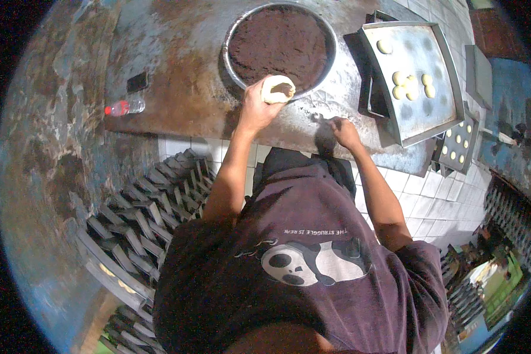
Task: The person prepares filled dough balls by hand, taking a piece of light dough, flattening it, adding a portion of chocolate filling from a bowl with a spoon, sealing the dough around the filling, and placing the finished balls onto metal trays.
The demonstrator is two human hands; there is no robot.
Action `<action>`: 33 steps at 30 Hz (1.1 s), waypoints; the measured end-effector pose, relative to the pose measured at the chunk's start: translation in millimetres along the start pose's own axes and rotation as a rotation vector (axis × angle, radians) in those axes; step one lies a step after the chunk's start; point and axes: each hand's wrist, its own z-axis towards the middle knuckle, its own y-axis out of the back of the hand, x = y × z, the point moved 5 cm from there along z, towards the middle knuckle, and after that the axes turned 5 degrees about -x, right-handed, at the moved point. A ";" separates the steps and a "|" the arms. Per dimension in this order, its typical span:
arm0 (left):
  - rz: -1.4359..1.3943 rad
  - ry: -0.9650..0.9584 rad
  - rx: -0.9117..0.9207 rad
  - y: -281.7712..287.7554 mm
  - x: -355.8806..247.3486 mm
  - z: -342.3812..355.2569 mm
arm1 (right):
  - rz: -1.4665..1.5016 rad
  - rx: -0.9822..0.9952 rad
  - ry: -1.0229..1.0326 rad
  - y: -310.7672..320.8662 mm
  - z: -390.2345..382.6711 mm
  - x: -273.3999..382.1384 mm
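My left hand (258, 106) cups a flattened piece of pale dough (277, 88) with a dab of dark filling in its middle, held at the near rim of a round metal bowl (233, 44) full of dark brown filling. My right hand (343, 131) is closed on a small metal spoon (320, 118) just above the worn metal table (177, 71), to the right of the dough. A metal baking tray (430, 118) at the right carries several pale dough balls (412, 85).
A small plastic bottle with a red cap (124, 108) and a dark phone (137, 81) lie at the table's left. Stacked metal trays (141, 218) stand on the floor at lower left. Another tray with small dough pieces (459, 144) sits lower right of the table. White floor tiles (442, 200) lie right.
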 end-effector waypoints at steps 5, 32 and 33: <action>-0.107 0.056 0.255 -34.2 -38.8 -6.0 | -0.006 -0.237 0.486 103.2 -82.1 134.2; -0.701 0.551 0.317 -205.2 -153.9 23.9 | -0.132 -0.385 1.015 305.7 -161.3 171.6; -0.721 0.570 0.338 -208.2 -160.8 26.5 | -0.090 -0.353 0.988 312.0 -155.8 164.5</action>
